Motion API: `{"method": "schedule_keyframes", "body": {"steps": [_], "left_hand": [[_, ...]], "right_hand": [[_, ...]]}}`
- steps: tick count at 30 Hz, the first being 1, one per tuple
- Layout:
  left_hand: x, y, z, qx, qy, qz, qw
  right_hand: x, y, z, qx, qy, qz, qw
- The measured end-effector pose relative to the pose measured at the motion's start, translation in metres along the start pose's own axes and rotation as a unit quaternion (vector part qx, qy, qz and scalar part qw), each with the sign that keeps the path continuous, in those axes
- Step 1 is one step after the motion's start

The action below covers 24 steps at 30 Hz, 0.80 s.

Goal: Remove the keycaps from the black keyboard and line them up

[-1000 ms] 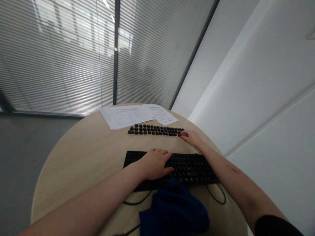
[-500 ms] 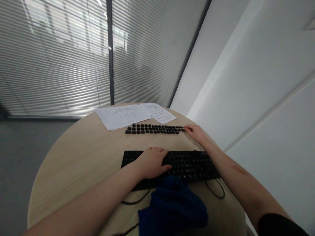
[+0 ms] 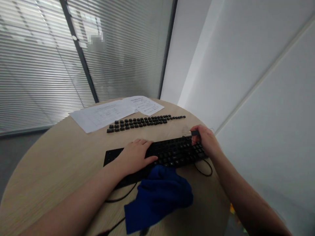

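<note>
My left hand (image 3: 137, 154) lies spread over the left part of a black keyboard (image 3: 172, 156), thumb out to the side and fingers over its far edge. Above the keyboard's right end, my right hand (image 3: 205, 138) is closed around the dark handle of a small tool with thin wires, which looks like a keycap puller (image 3: 195, 132). Its wires point left. Beyond the keyboard, several loose black keycaps (image 3: 127, 127) stand in rows on the table. A crumpled blue cloth (image 3: 162, 193) rests against the keyboard's near edge.
White printed sheets (image 3: 98, 114) lie at the back of the round wooden table (image 3: 54, 164). A black cable (image 3: 208, 174) loops out near the keyboard's right end, and another runs beneath the cloth. A white wall (image 3: 246, 65) rises on the right, blinds (image 3: 36, 75) behind glass at the back.
My right hand has come back from the right end of the keycap rows to above the keyboard, now with the keycap puller. My left hand stays on the keyboard. The view has turned right.
</note>
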State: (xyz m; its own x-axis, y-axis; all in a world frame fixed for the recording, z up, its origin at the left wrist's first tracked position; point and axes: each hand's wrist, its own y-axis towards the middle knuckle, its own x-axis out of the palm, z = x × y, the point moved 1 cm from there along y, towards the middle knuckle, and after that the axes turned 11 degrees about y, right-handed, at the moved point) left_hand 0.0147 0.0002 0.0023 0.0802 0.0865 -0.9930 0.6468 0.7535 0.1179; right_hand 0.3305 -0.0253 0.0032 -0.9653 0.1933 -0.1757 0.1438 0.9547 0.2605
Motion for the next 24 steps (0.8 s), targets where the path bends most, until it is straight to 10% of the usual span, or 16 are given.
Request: {"method": "schedule_keyframes", "body": {"steps": [8, 24], "left_hand": [[-0.002, -0.001, -0.001, 0.001, 0.004, -0.018, 1.0], [-0.002, -0.001, -0.002, 0.008, 0.016, -0.031, 0.999]], "right_hand": [[0.013, -0.002, 0.019, 0.039, 0.146, -0.042, 0.988], [0.022, -0.013, 0.019, -0.071, -0.161, 0.057, 0.983]]}}
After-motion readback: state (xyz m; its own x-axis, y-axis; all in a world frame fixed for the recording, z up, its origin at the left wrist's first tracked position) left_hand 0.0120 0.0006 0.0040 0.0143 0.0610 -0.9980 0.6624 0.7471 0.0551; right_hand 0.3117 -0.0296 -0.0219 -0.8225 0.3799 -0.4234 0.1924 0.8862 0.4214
